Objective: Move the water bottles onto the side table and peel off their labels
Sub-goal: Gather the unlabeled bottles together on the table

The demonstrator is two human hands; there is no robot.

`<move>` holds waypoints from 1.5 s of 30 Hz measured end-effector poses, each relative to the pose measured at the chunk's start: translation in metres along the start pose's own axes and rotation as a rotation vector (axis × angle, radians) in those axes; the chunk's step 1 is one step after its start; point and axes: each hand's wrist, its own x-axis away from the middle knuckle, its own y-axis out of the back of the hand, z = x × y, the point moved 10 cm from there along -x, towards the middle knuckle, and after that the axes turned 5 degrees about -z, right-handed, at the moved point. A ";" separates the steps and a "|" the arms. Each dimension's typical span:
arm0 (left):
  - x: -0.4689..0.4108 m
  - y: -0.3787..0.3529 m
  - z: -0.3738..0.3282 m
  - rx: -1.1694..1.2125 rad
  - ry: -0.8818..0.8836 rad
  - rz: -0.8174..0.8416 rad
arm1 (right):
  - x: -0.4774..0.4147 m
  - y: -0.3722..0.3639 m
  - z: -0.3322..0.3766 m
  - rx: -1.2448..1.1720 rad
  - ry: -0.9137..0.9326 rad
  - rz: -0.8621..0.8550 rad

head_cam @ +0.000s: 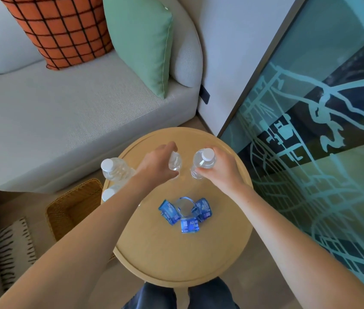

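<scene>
Water bottles [118, 172]: four, all upright on round tabletop [176, 253].
Two at left rim: edge bottle [112, 167], white cap up; second bottle [109, 194] just nearer, mostly hidden behind left forearm.
Left hand [156, 162] curled round third bottle [175, 161], cap hidden.
Right hand [223, 169] clamped on shoulder of fourth bottle [202, 162].
Blue labels [190, 224]: three or four heaped mid-tabletop, exact count unclear.
Sofa [65, 121] beyond, two cushions.
Wicker basket [74, 206] on floor, left.
</scene>
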 end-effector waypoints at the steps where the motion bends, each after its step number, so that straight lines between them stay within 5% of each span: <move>1: -0.006 0.002 -0.005 -0.008 -0.015 -0.008 | -0.003 0.006 -0.002 -0.002 0.005 -0.005; 17: -0.087 0.002 -0.032 0.095 0.059 -0.134 | -0.088 0.033 -0.020 -0.129 0.007 0.009; 33: -0.078 0.015 -0.045 0.066 0.093 -0.129 | -0.094 0.026 -0.003 -0.069 0.011 0.135; 39: -0.018 0.082 -0.058 -0.173 -0.003 -0.344 | -0.050 0.077 0.068 0.110 0.333 -0.136; 45: 0.074 0.109 -0.066 -0.295 -0.132 -0.439 | 0.014 0.062 0.125 0.189 0.568 -0.170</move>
